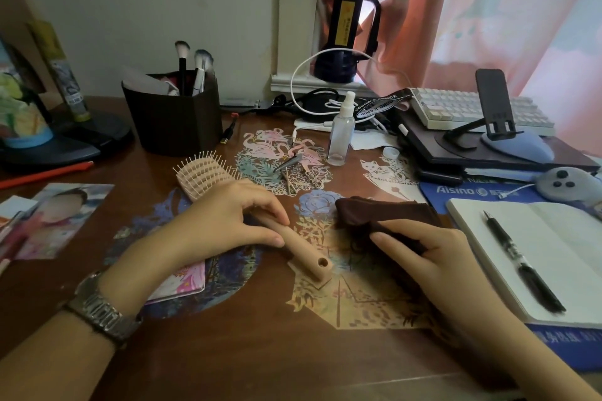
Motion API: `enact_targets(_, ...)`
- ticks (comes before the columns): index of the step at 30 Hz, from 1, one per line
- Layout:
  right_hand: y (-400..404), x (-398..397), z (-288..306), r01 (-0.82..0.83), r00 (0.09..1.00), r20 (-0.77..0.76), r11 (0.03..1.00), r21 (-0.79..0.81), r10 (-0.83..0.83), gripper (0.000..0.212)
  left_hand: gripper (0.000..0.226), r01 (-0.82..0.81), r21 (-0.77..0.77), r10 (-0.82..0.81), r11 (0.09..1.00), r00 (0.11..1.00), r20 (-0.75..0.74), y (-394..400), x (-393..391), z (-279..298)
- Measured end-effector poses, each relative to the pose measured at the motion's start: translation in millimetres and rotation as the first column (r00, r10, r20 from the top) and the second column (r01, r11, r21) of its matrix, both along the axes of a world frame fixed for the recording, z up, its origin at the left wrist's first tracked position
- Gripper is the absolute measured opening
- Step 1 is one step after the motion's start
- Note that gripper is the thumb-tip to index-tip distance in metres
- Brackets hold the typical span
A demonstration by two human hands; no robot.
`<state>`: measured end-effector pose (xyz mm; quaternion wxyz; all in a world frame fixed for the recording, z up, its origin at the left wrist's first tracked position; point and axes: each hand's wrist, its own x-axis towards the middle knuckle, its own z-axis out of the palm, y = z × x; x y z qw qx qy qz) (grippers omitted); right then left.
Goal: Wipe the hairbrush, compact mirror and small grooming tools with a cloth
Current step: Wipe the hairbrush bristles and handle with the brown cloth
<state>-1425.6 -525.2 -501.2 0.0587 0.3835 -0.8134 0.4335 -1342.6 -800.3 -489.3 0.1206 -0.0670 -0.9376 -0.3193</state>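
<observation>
A beige hairbrush lies on the brown desk, bristles up, its handle pointing toward me. My left hand grips the handle near its middle, thumb and fingers curled round it. To the right, my right hand holds a dark brown cloth that rests bunched on the desk, a short gap from the handle's end. Small metal grooming tools lie on a flamingo sticker behind the brush. No compact mirror is visible.
A clear spray bottle stands behind the tools. A dark brush holder sits at the back left. An open notebook with a black pen lies at the right, with a keyboard and phone stand behind.
</observation>
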Motion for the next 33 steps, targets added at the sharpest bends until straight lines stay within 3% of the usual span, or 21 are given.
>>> enact_targets(8, -11, -1, 6, 0.054, 0.998, 0.016, 0.993, -0.102, -0.053, 0.022, 0.022, -0.022, 0.005, 0.022, 1.000, 0.997, -0.071, 33, -14, -10)
enact_targets(16, -6, 1, 2, -0.049, 0.999, 0.023, 0.998, -0.029, 0.049, 0.026, 0.027, -0.222, -0.175, 0.173, 0.959, 0.951, -0.256, 61, -23, -16)
enact_targets(22, -5, -1, 1, -0.097, 0.995, -0.003, 0.982, 0.160, 0.099, 0.031, 0.035, -0.169, -0.169, 0.133, 0.971, 0.970, -0.205, 40, -19, -12)
enact_targets(27, -5, -18, 6, -0.120, 0.992, -0.014, 0.975, 0.185, 0.124, 0.022, 0.048, -0.164, -0.177, 0.130, 0.971, 0.974, -0.186, 6, -10, -1)
enact_targets(33, -5, -25, 4, -0.126, 0.992, 0.013, 0.971, 0.204, 0.126, 0.037, 0.065, -0.093, -0.192, 0.100, 0.977, 0.994, 0.031, -22, -8, 0)
